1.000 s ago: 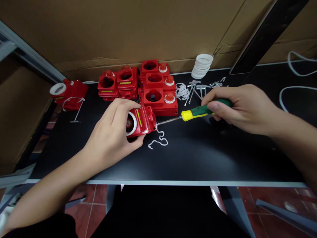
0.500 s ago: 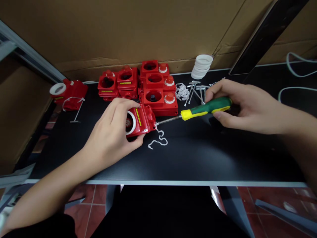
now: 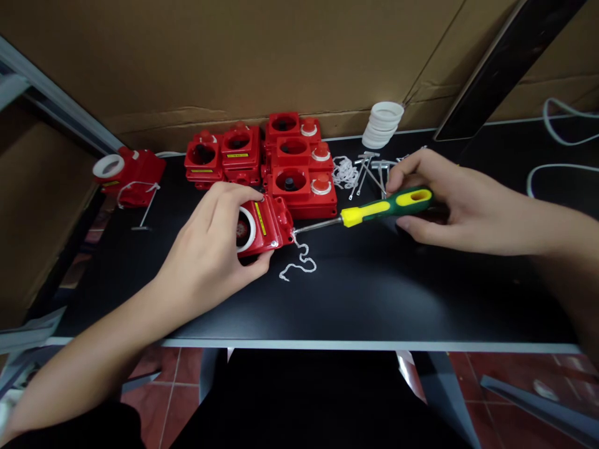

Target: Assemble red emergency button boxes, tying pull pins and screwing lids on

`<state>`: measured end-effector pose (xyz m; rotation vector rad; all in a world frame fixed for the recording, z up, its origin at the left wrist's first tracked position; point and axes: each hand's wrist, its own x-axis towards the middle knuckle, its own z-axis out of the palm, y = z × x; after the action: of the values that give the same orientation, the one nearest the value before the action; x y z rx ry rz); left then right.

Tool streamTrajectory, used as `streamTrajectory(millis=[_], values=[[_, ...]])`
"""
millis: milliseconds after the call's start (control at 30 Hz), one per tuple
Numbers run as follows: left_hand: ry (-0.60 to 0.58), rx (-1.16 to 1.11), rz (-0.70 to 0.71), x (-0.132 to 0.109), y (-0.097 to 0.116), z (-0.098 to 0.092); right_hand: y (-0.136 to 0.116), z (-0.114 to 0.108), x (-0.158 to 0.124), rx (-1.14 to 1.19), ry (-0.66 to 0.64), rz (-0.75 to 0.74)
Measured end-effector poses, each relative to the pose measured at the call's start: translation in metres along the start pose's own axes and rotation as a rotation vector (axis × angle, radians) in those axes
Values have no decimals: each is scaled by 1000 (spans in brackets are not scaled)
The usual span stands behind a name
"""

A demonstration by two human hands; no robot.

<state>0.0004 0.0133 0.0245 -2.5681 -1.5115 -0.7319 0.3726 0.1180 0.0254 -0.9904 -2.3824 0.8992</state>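
My left hand (image 3: 208,240) is closed around a red box (image 3: 269,223) with a white ring (image 3: 247,231) and a yellow label, holding it on the black tabletop. In my right hand (image 3: 437,202) is a screwdriver (image 3: 386,207) with a green and yellow handle, gripped between the fingers and thumb. Its tip meets the right end of the box, where a white string (image 3: 303,262) comes out and curls over the table. Whether a screw sits under the tip is too small to tell.
Several red boxes (image 3: 299,198) stand behind my left hand. Another red box (image 3: 140,178) with a string and metal T-bar (image 3: 144,218) lies at the left. White rings (image 3: 384,125) are stacked at the back, near a string pile (image 3: 345,173) and metal T-bars (image 3: 367,174).
The screwdriver handle has turned about its length, bringing a yellow patch into view. My right-hand fingers have shifted slightly on it; my left hand and the box stay nearly in place.
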Motion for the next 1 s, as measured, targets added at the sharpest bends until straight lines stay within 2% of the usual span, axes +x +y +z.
streamTrajectory(millis=[200,400,767,1000], values=[[22,8,25,0,0,0,1,-5,0,-40,16,-53],[5,19,18,-1,2,1,-2,-2,3,-1,18,4],[-13,11,-10,-1,1,0,0,-2,1,38,6,-65],[12,27,26,-1,2,0,-2,-2,2,148,-76,88]])
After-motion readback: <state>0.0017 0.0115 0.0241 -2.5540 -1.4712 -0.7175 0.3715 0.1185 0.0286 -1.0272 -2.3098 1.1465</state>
